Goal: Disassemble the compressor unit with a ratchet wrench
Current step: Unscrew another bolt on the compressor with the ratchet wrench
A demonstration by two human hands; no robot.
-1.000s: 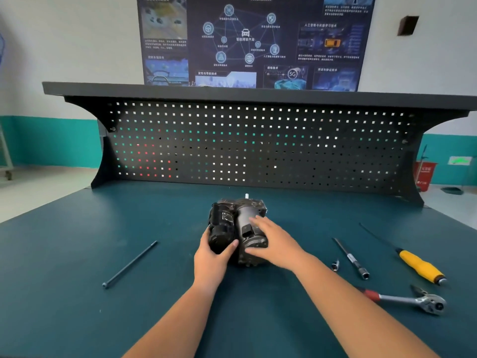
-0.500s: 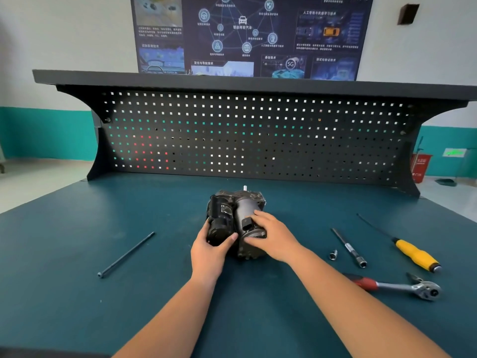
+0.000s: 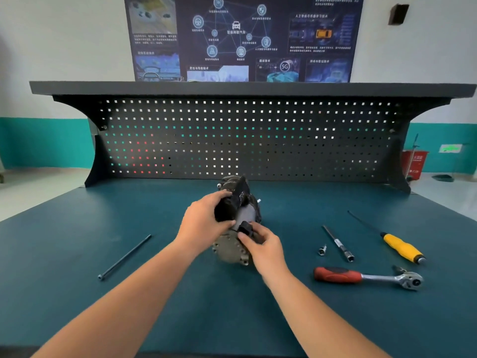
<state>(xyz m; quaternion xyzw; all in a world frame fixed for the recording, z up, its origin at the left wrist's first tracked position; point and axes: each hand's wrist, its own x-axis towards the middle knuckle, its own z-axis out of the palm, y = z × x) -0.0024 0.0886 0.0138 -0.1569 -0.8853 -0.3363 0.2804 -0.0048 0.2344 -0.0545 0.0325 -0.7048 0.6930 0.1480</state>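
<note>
The table [image 3: 77, 293] has a dark teal top, and a black pegboard [image 3: 258, 140] stands along its far edge. Near the middle is the compressor [image 3: 229, 250], tilted, with its grey near end low at the surface; whether it bears on the top cannot be told. Well to its left a long thin dark rod [image 3: 125, 257] lies at a slant. To the right lie a small socket [image 3: 322, 250], an extension bar [image 3: 337, 243] just beside it, and a yellow-handled screwdriver [image 3: 401, 248] farther out. Nearer the front edge lies the ratchet wrench [image 3: 369, 278], its red handle pointing left.
</note>
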